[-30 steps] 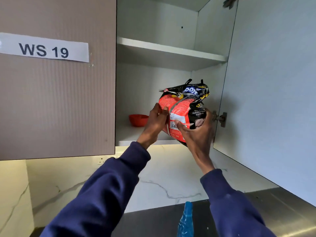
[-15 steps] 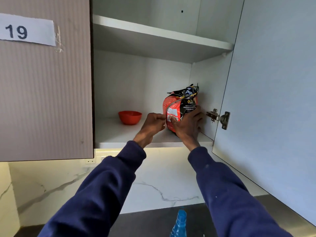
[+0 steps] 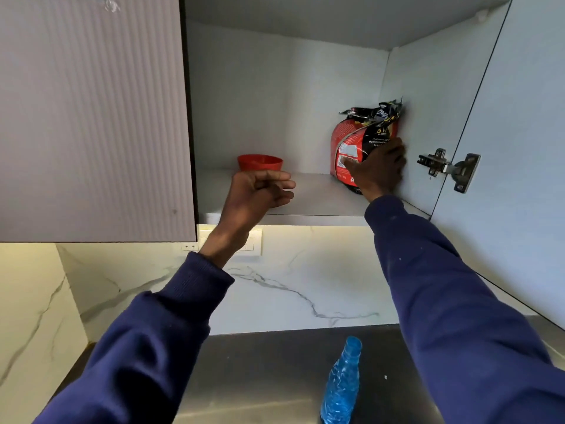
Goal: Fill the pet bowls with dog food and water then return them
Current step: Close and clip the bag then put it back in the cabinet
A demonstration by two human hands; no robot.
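right hand on the dog food bag in the cupboard

the right hand point(image 3: 377, 168) holds the dog food bag point(image 3: 351, 139) low down. its thumb lies on the front and its fingers point(image 3: 396, 149) curl round the bag's right side. the bag is red and black with white writing, and its top is crumpled and folded over. it stands upright on the shelf point(image 3: 312, 194), far back in the right corner, touching or almost touching the side wall point(image 3: 428, 102).

the left hand point(image 3: 260, 191) hangs in the air at the shelf's front edge. its fingers are loosely curled and hold nothing. just behind it sits a red bowl point(image 3: 260, 162), well apart from the bag, with bare shelf between them.

the cupboard door point(image 3: 519, 117) stands open on the right, with its hinge point(image 3: 448, 166) near the right hand. a closed door point(image 3: 91, 117) blocks the left. below, a blue bottle point(image 3: 341, 384) stands on the steel counter point(image 3: 260, 377).
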